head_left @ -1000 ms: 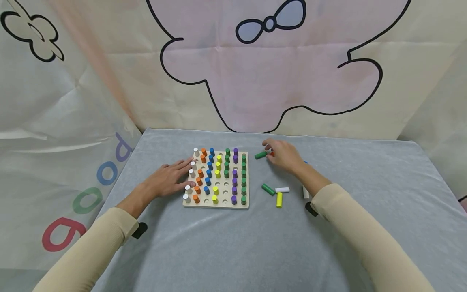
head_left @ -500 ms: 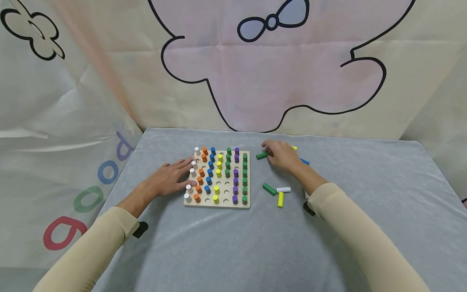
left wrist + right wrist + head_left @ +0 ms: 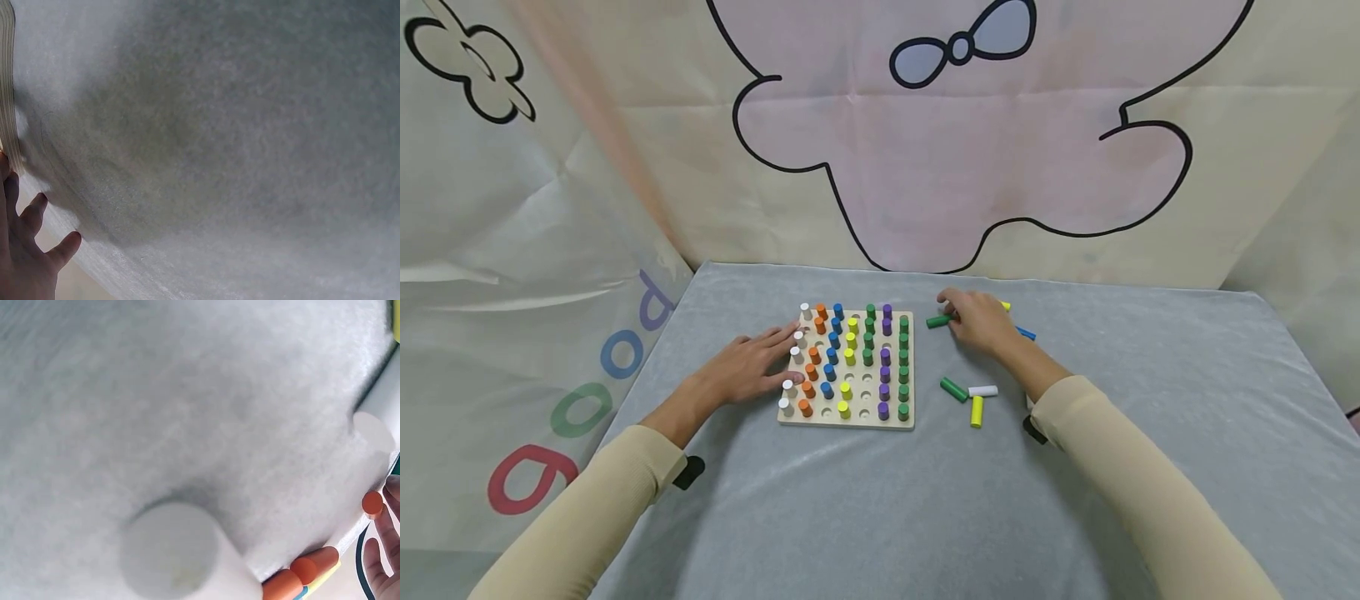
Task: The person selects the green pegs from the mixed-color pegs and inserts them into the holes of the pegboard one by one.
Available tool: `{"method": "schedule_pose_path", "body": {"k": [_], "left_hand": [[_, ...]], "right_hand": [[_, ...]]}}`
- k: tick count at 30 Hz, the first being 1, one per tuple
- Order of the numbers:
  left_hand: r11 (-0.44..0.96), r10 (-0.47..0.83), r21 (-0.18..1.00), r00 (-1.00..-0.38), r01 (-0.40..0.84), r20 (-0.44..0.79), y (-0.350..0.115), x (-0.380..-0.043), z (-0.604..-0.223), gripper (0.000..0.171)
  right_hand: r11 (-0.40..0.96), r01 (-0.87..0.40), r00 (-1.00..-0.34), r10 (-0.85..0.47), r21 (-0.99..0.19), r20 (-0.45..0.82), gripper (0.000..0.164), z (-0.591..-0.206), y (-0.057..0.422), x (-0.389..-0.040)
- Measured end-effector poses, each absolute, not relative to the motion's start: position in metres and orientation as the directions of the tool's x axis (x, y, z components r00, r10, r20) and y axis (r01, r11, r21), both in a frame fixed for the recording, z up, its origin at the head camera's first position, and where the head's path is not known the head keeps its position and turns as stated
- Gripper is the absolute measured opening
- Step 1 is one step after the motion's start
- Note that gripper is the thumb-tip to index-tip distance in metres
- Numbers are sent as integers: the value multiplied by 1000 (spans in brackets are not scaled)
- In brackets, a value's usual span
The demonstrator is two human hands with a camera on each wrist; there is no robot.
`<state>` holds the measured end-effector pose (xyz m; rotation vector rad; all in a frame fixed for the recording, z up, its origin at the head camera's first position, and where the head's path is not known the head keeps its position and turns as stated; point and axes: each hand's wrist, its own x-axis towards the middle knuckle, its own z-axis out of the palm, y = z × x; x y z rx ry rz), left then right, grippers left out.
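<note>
A pale pegboard (image 3: 857, 423) stands on the table with upright pegs in white, orange, blue, yellow, green and purple columns. Several holes hold no peg. My left hand (image 3: 751, 367) rests against the board's left edge, fingers extended. In the left wrist view that hand (image 3: 31, 256) shows spread fingers. Right of the board, my right hand (image 3: 981, 321) is low over the cloth, beside a lying green peg (image 3: 938, 321). In the right wrist view an orange peg (image 3: 373, 504) sits at the right hand's fingertips, pinched; in the head view the hand hides it.
A green peg (image 3: 953, 389), a white peg (image 3: 982, 391) and a yellow peg (image 3: 977, 412) lie loose right of the board. A blue peg (image 3: 1026, 332) and another yellow peg (image 3: 1005, 306) lie behind the right hand. Orange pegs (image 3: 322, 559) lie near it in the right wrist view.
The right hand has shifted very slightly, and its fingertips now cover the orange seen beside them earlier. More of the blue and yellow pegs shows behind it. The left hand stays on the board.
</note>
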<state>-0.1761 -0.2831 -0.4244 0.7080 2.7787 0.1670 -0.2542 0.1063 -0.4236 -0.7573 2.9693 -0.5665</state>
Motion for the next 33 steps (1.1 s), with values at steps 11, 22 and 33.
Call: {"method": "schedule_pose_path", "body": {"k": [11, 22, 33], "left_hand": [[876, 481, 173, -848, 451, -224, -282, -177, -425, 86], [874, 484, 165, -846, 456, -224, -282, -177, -425, 84], [880, 474, 172, -850, 444, -232, -282, -175, -425, 87]], "right_hand": [[796, -467, -879, -464, -385, 109, 37, -414, 105, -252], [788, -462, -881, -459, -406, 111, 39, -403, 95, -249], [789, -470, -880, -453, -396, 142, 40, -402, 88, -248]]}}
